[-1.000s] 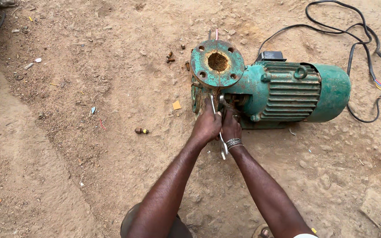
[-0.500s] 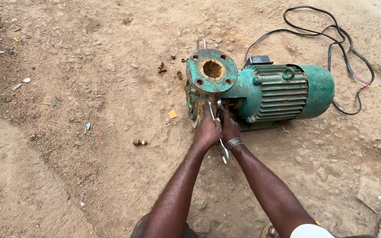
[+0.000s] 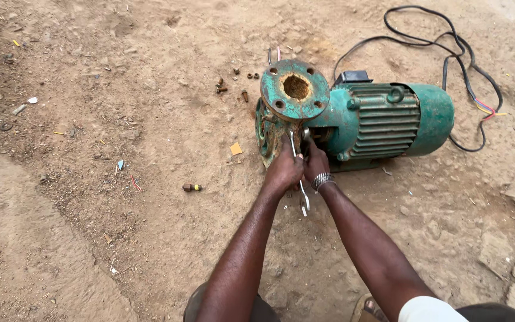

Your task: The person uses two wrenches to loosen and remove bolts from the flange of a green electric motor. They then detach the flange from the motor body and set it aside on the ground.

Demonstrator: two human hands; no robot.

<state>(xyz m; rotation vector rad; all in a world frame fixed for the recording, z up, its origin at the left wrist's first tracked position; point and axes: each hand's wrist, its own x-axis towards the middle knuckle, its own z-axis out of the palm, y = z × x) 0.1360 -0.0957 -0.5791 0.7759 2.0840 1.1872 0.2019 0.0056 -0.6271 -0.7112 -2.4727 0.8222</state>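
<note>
A green electric water pump (image 3: pixel 382 119) lies on the dirt, its rusty round flange (image 3: pixel 295 89) facing up. My left hand (image 3: pixel 282 172) and my right hand (image 3: pixel 315 162) are pressed together at the pump casing just below the flange. Between them runs a silver spanner (image 3: pixel 301 191); its head sits up at the casing and its tail sticks out below my hands. My left hand is closed around the spanner's shaft. My right hand, with a metal bracelet on the wrist, is closed against the casing beside it; what it grips is hidden.
A black cable (image 3: pixel 448 53) with coloured wire ends loops behind the pump at the right. Several rusty bolts and nuts (image 3: pixel 233 80) lie left of the flange. A small brass fitting (image 3: pixel 191 187) and a yellow scrap (image 3: pixel 236 148) lie on the dirt to the left.
The view has shifted a little, so the pump sits further left and higher. My hands have stayed at the casing with the spanner.
</note>
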